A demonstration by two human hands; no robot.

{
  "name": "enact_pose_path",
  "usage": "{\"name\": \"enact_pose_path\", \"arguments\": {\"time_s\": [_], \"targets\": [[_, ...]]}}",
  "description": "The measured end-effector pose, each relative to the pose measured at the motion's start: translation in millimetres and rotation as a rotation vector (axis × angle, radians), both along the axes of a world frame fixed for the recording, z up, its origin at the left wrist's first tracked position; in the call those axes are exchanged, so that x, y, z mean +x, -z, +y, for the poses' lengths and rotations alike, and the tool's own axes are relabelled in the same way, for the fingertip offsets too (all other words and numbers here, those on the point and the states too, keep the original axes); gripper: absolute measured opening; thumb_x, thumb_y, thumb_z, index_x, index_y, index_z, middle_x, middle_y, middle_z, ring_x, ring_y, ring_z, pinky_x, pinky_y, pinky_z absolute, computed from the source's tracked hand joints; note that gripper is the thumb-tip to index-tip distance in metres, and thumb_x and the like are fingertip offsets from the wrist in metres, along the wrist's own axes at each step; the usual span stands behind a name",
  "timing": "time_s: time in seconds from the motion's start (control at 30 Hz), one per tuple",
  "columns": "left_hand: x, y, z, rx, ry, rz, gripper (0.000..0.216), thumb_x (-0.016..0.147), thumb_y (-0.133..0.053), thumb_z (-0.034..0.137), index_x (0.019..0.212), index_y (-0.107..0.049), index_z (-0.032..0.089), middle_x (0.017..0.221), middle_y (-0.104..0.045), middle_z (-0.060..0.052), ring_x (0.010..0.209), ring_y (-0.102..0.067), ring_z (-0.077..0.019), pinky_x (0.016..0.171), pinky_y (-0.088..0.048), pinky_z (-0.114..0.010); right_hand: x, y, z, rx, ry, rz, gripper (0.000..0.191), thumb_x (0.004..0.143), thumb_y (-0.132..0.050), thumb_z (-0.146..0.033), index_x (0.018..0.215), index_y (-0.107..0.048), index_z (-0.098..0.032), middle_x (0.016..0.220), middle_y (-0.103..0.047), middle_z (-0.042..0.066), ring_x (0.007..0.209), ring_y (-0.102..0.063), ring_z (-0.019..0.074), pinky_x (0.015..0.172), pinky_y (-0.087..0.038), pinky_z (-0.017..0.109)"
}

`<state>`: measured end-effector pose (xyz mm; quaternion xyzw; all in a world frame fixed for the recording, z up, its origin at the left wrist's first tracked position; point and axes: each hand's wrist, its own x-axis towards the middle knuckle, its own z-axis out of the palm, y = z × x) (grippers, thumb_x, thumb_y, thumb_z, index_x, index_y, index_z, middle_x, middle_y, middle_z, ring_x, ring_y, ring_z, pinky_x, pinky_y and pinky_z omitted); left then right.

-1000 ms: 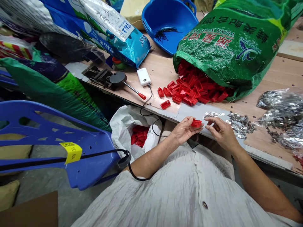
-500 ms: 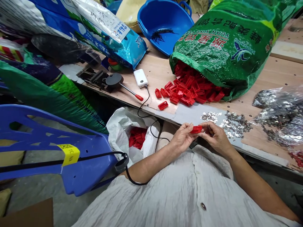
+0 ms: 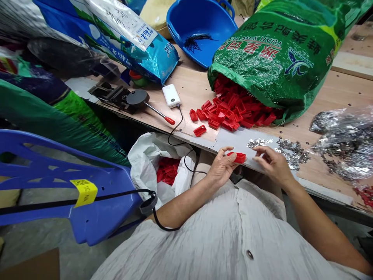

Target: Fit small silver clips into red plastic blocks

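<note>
My left hand grips a small red plastic housing between thumb and fingers, just in front of the table edge. To its right, apart from the housing, my right hand has thumb and forefinger spread, and I see nothing between them. Beyond the right fingertips lie small flat metal plates in a shiny patch, with a darker heap of metal pieces beside it. More red housings spill onto the table from a green sack.
A white sack with red parts stands below the table edge, beside a blue chair. On the table are a hand-lever tool, a cabled white power bank, a blue basin and clear bags of metal pieces.
My right hand has come away from the red housing and moved right, its fingers parting. The housing stays in my left hand. The view has shifted slightly.
</note>
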<state>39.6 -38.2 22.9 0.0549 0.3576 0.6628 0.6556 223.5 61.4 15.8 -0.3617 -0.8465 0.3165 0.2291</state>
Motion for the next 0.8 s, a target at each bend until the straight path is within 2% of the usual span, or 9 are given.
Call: {"name": "enact_pose_path", "arguments": {"time_s": [0.07, 0.17, 0.27, 0.43, 0.53, 0.67, 0.8], "targets": [[-6.0, 1.4, 2.5, 0.001, -0.028, 0.044, 0.053, 0.061, -0.089, 0.026, 0.097, -0.05, 0.019, 0.083, -0.072, 0.001, 0.077, -0.072, -0.0153, 0.084, -0.05, -0.031, 2.9, 0.1, 16.7, 0.127, 0.043, -0.08, 0.017, 0.094, -0.055, -0.033, 0.104, -0.066, -0.024, 0.095, -0.068, 0.005, 0.076, -0.062, 0.0194, 0.071, -0.049, 0.034], [-9.9, 3.1, 5.0, 0.018, -0.045, 0.142, 0.048, 0.058, -0.089, 0.023, 0.092, -0.055, 0.017, 0.078, -0.071, 0.002, 0.07, -0.069, -0.0121, 0.077, -0.049, -0.027, -0.1, 6.0, 31.6, 0.241, 0.02, -0.203, 0.017, 0.094, -0.053, -0.029, 0.1, -0.067, -0.023, 0.098, -0.069, 0.008, 0.089, -0.064, 0.0244, 0.077, -0.049, 0.038], [-9.9, 4.9, 6.3, 0.031, -0.067, 0.219, 0.047, 0.059, -0.088, 0.022, 0.096, -0.06, 0.016, 0.08, -0.072, 0.0, 0.069, -0.067, -0.0121, 0.074, -0.05, -0.027, -9.2, 11.3, 34.2, 0.286, 0.018, -0.278, 0.018, 0.094, -0.052, -0.029, 0.102, -0.068, -0.023, 0.102, -0.069, 0.008, 0.091, -0.064, 0.0248, 0.074, -0.049, 0.037], [-10.4, 8.0, 6.3, 0.001, -0.053, 0.23, 0.05, 0.06, -0.088, 0.024, 0.104, -0.064, 0.017, 0.087, -0.071, 0.0, 0.077, -0.07, -0.0155, 0.074, -0.055, -0.03, -23.9, 10.9, 33.4, 0.308, 0.063, -0.378, 0.017, 0.093, -0.056, -0.033, 0.1, -0.067, -0.022, 0.102, -0.068, 0.008, 0.085, -0.064, 0.0233, 0.066, -0.046, 0.035], [-11.1, 9.2, 6.6, 0.006, -0.034, 0.232, 0.052, 0.06, -0.088, 0.025, 0.105, -0.064, 0.018, 0.088, -0.07, -0.001, 0.079, -0.071, -0.0181, 0.072, -0.057, -0.033, -28.5, 10.8, 35.2, 0.307, 0.058, -0.402, 0.014, 0.091, -0.058, -0.033, 0.095, -0.067, -0.023, 0.1, -0.067, 0.007, 0.082, -0.063, 0.0227, 0.064, -0.044, 0.035], [-11.1, 11.9, 8.0, 0.031, -0.047, 0.265, 0.049, 0.062, -0.087, 0.023, 0.106, -0.067, 0.018, 0.089, -0.071, -0.001, 0.08, -0.07, -0.0161, 0.072, -0.057, -0.029, -30.1, 10.3, 37.6, 0.265, 0.034, -0.33, 0.01, 0.09, -0.057, -0.028, 0.091, -0.066, -0.023, 0.097, -0.067, 0.007, 0.082, -0.062, 0.0223, 0.067, -0.044, 0.034], [-11.5, 16.5, 10.3, 0.062, -0.058, 0.287, 0.047, 0.063, -0.086, 0.022, 0.107, -0.07, 0.019, 0.089, -0.072, -0.001, 0.081, -0.069, -0.0142, 0.076, -0.054, -0.027, -25.8, 3.9, 39.0, 0.079, 0.046, -0.189, 0.01, 0.089, -0.058, -0.03, 0.092, -0.064, -0.023, 0.088, -0.069, 0.005, 0.078, -0.062, 0.0206, 0.068, -0.044, 0.033]]}}
